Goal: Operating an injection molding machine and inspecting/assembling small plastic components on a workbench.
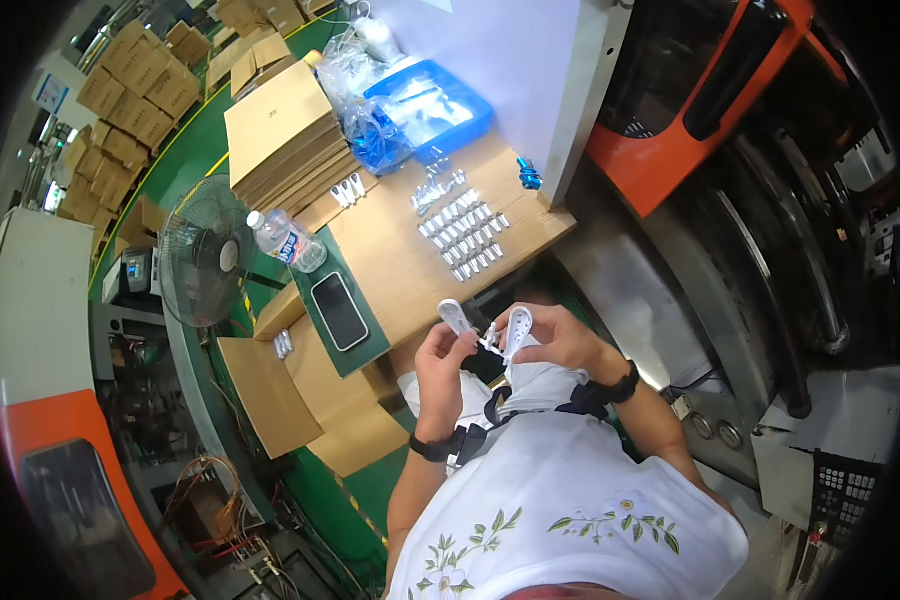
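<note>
Above my lap I hold a white moulded plastic piece, two spoon-shaped paddles with small holes, joined by a thin white stem (pixel 490 338). My left hand (pixel 442 358) is closed, its thumb and fingers pinching near the base of the left paddle (pixel 454 316). Closed around the lower end of the right paddle (pixel 518 328) are the fingers of my right hand (pixel 562 340). Both paddles point up and away from me. Beyond my hands, several small silvery-white parts (pixel 464 235) stand in rows on the wooden table (pixel 395 275).
A phone (pixel 340 311) lies on a green mat, beside a plastic bottle (pixel 288 242). Stacked cardboard (pixel 285 125) and a blue tray (pixel 432 105) are farther back. An open carton (pixel 315 385) sits left of me, near a fan (pixel 206 250). Orange-and-grey machinery (pixel 660 150) flanks my right.
</note>
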A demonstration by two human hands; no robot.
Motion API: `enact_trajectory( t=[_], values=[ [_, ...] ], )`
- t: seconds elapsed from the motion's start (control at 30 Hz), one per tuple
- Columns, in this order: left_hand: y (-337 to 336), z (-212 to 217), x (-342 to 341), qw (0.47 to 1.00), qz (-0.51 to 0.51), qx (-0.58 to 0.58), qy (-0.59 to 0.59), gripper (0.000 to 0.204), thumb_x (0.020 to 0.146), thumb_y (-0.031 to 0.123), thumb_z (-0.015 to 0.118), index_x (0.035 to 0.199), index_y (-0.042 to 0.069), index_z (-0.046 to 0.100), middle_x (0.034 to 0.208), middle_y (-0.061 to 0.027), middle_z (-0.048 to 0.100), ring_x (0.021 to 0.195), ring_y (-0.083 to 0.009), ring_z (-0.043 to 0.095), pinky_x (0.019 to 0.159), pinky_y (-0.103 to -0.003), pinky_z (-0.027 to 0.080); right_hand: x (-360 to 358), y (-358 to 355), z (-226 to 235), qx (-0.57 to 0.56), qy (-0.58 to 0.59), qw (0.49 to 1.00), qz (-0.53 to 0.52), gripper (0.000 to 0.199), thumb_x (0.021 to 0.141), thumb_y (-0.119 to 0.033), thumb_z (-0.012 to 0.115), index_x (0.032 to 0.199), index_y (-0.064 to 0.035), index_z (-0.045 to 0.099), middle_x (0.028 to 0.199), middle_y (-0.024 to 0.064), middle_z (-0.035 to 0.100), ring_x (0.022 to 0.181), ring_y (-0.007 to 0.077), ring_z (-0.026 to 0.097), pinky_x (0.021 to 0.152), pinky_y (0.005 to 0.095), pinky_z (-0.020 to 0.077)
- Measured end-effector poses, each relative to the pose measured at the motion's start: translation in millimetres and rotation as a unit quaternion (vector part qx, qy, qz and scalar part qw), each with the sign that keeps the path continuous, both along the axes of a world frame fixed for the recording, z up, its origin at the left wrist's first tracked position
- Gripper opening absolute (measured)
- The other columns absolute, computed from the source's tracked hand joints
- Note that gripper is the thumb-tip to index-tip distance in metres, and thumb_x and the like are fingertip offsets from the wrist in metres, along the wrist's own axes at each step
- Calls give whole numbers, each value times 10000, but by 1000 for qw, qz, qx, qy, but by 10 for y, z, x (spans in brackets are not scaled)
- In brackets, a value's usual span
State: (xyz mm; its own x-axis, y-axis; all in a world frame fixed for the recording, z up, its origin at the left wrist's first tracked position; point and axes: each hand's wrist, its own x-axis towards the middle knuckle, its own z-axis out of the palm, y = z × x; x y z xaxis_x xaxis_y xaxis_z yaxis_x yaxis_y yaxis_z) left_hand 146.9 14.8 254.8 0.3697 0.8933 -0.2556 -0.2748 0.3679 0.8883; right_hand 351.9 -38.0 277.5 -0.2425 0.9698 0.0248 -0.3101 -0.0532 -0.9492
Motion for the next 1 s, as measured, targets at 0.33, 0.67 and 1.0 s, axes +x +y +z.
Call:
enact_trajectory(
  t=[0.33,0.67,1.0],
  values=[
    [114,-120,188,987,71,-103,-101,227,933,108,689,1111,-12,614,1016,-64,672,892,-108,616,795,-260,497,-259,-96,-190,139,-198,959,-149,244,780,4,785,1010,-20,707,1199,85,592,1144,221,585,965,335,478],
    [470,-325,-7,965,234,-82,-81,229,962,135,654,1151,14,611,1011,-51,674,877,-94,621,689,-235,509,-250,-168,-151,190,-148,962,-127,260,772,-42,807,1002,15,699,1181,117,614,1037,238,636,873,340,517],
    [1358,-971,-572,716,129,363,582,347,829,148,756,1142,48,644,870,-149,684,719,-296,684,640,-376,545,-134,-224,-460,73,-95,975,-187,457,788,70,767,1196,4,573,1082,57,613,1014,126,627,912,260,483]
  ],
)
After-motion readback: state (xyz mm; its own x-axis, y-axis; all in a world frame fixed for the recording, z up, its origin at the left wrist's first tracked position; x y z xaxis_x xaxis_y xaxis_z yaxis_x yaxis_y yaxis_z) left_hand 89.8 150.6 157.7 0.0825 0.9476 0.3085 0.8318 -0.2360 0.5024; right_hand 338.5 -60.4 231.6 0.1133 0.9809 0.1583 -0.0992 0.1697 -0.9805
